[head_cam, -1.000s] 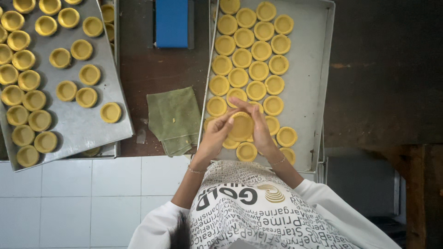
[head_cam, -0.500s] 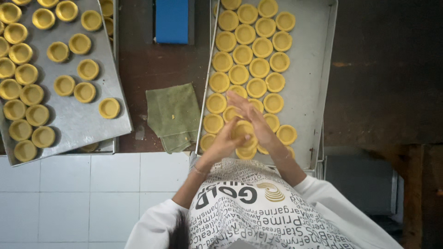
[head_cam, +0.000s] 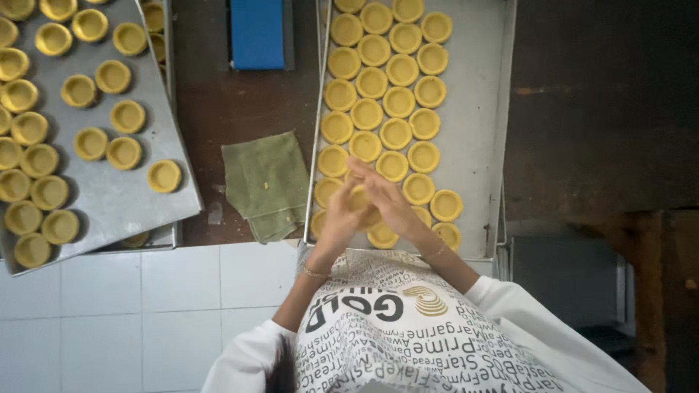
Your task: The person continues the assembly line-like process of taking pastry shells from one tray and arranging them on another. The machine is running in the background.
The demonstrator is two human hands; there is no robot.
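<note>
Head view, left to right: a steel tray (head_cam: 109, 196) part-filled with yellow pastry shells, a folded green cloth (head_cam: 266, 182), then a second tray (head_cam: 473, 109) where we count shells in neat rows, its right side bare. Over its near end our left hand (head_cam: 338, 218) and right hand (head_cam: 389, 204) press fingers together around one pale yellow shell (head_cam: 362, 200), so shaping seems well underway, not finished.

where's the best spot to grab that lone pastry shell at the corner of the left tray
Pinch the raised rim of the lone pastry shell from above, fingers on opposite sides. It sits upright, mouth up, with bare left tray all around it, so nothing blocks a straight-down approach. The thin wall probably dents, so grip lightly.
</note>
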